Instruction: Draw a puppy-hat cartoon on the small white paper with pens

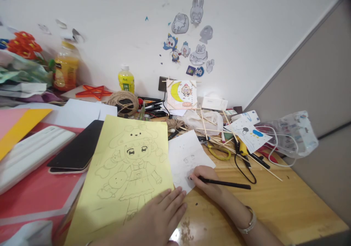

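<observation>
A long black pencil or pen (230, 183) is pinched in my right hand (207, 178), its tip down on a small white sheet (179, 152). Faint eyes and other sketch lines show on that sheet. My left hand (164, 215) lies flat with fingers stretched, over the lower edge of a yellow sheet (95, 202) and the near corner of the white one. On the yellow sheet is a line drawing of a girl in a dog-eared hat holding a plush toy. The drawing's feet are partly hidden by my left hand.
Left are a dark tablet (76, 147), a white case (35, 154) and coloured papers. Behind stand a twine roll (124, 103), a yellow-green bottle (126, 78) and a framed moon picture (181, 95). Sticks, yellow scissors (219, 152) and a yellow-handled tool (242, 147) clutter the back right.
</observation>
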`<state>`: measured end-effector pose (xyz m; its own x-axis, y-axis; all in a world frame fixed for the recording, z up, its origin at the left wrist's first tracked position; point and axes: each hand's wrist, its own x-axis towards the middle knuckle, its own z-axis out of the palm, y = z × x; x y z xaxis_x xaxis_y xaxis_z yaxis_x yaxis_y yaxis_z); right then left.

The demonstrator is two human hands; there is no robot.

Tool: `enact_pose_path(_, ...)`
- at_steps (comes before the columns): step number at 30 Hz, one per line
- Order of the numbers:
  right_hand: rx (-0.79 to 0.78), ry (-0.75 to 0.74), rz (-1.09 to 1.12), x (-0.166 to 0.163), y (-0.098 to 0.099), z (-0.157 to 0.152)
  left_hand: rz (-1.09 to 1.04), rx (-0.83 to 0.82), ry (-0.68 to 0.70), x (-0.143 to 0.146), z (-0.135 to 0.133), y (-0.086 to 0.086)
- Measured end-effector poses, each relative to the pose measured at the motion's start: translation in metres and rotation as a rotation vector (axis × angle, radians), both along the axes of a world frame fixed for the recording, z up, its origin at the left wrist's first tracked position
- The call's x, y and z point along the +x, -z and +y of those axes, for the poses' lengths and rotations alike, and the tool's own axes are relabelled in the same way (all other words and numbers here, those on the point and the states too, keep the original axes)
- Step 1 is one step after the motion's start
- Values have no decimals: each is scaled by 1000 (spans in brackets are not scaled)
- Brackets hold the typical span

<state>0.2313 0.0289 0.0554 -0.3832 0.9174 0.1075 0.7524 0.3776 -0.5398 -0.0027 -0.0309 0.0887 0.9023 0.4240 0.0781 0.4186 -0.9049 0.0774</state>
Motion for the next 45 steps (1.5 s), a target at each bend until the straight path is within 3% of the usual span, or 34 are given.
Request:
enact_pose_path(24,-117,17,260,1,0,3,27,-45,-29,1,1,14)
enact_pose_path(30,-126,21,293,1,0,3,-2,-140,-57,2,2,8)
enact_pose_path(36,-120,17,282,1,-1,2,20,-102,-38,0,1,-1)
enact_pose_path(45,-91,46,262,6,-2,0,-10,-143,-52,-1,-1,-1)
